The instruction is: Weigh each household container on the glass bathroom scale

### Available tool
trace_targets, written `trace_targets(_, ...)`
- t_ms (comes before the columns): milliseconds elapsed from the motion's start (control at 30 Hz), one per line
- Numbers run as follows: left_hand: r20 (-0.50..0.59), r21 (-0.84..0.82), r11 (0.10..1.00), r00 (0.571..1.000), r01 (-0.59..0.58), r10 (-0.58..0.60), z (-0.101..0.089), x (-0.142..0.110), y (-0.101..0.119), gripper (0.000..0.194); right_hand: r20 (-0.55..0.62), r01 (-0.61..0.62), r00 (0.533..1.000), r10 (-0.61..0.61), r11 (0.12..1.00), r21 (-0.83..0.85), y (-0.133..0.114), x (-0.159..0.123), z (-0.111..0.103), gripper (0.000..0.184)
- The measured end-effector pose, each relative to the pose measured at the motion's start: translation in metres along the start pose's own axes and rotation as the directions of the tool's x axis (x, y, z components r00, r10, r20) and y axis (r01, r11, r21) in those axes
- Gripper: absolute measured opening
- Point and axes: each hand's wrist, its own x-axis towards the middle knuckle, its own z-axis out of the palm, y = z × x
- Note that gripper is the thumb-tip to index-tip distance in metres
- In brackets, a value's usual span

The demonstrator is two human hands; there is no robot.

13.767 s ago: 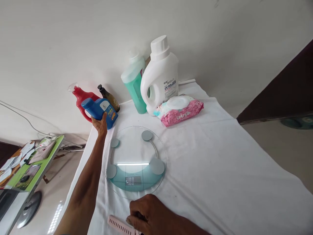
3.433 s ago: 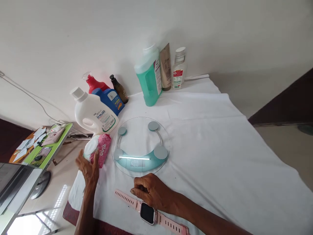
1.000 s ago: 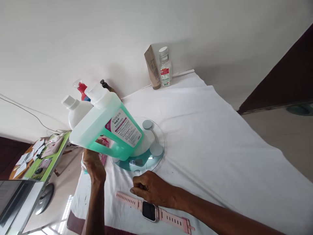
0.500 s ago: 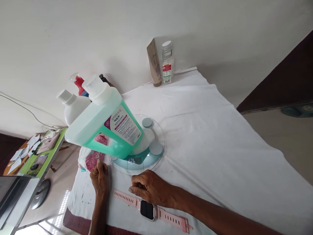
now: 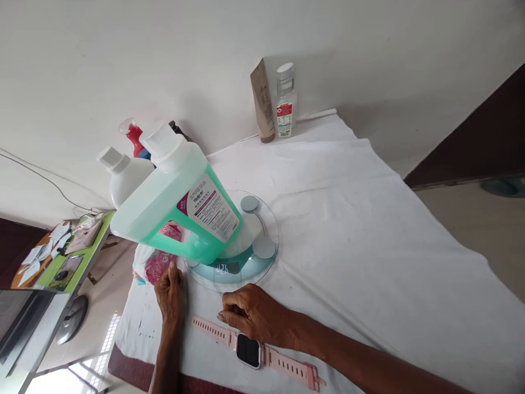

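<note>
A big translucent jug of green liquid (image 5: 192, 219) with a white cap stands on a round glass scale (image 5: 233, 276), whose lit display faces me. My left hand (image 5: 169, 290) rests on the cloth left of the scale, closed, beside a pink and white packet (image 5: 159, 267); whether anything is in its fingers is hidden. Just in front of the scale, my right hand (image 5: 252, 314) lies closed with curled fingers; I cannot make out anything in them. Below it is a smartwatch with a pink strap (image 5: 248, 350), laid out flat.
Behind the jug are a white bottle (image 5: 129, 178) and a red-topped bottle (image 5: 134, 137). A brown tube (image 5: 263, 104) and a clear jar with a red label (image 5: 285, 106) stand by the wall. White cloth (image 5: 348, 246) covers the table. A green desk (image 5: 74, 262) is at left.
The whole view has shifted slightly, with things appearing a little to the right. Both hands, the jug and the watch keep their places on the table.
</note>
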Motion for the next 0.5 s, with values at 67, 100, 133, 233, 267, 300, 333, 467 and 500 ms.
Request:
trace_targets(67,-0.042,-0.014,1.000,0.999,-0.003,0.002,-0.001,-0.001,0.001,0.066,-0.010,0.007,1.000,-0.007,1.000,0.017,0.000,0.000,0.000,0.027)
trace_targets(100,-0.067,-0.030,0.999,0.998,-0.021,0.019,-0.002,-0.001,0.002,0.065,-0.013,0.013,1.000,-0.012,1.000,0.025,-0.001,0.000,0.000,0.027)
trace_targets(133,-0.094,-0.045,0.998,0.994,-0.054,0.050,-0.003,-0.001,0.004,0.064,-0.014,0.018,1.000,-0.017,0.999,0.031,-0.001,0.000,0.000,0.027)
trace_targets(233,-0.179,-0.099,0.967,0.960,-0.236,0.216,-0.002,0.001,0.019,0.057,-0.014,0.023,1.000,-0.023,0.999,0.042,-0.002,0.000,-0.001,0.028)
trace_targets(267,-0.206,-0.109,0.945,0.937,-0.307,0.281,0.000,0.002,0.027,0.056,-0.014,0.019,1.000,-0.018,0.999,0.047,-0.002,0.000,-0.001,0.028)
trace_targets(300,-0.227,-0.112,0.921,0.912,-0.373,0.342,0.002,0.004,0.037,0.056,-0.016,0.012,1.000,-0.012,0.999,0.052,-0.002,0.001,-0.001,0.028)
trace_targets(333,-0.242,-0.114,0.895,0.885,-0.432,0.397,0.005,0.005,0.048,0.058,-0.016,0.005,1.000,-0.004,0.998,0.057,-0.002,0.001,-0.001,0.028)
trace_targets(467,-0.236,-0.197,0.816,0.834,-0.544,0.499,0.020,0.013,0.091,0.067,-0.024,-0.010,1.000,0.011,0.998,0.065,-0.002,0.000,0.000,0.029)
trace_targets(500,-0.218,-0.247,0.807,0.843,-0.536,0.493,0.023,0.014,0.099,0.064,-0.024,-0.011,1.000,0.013,0.998,0.066,-0.002,0.000,0.000,0.029)
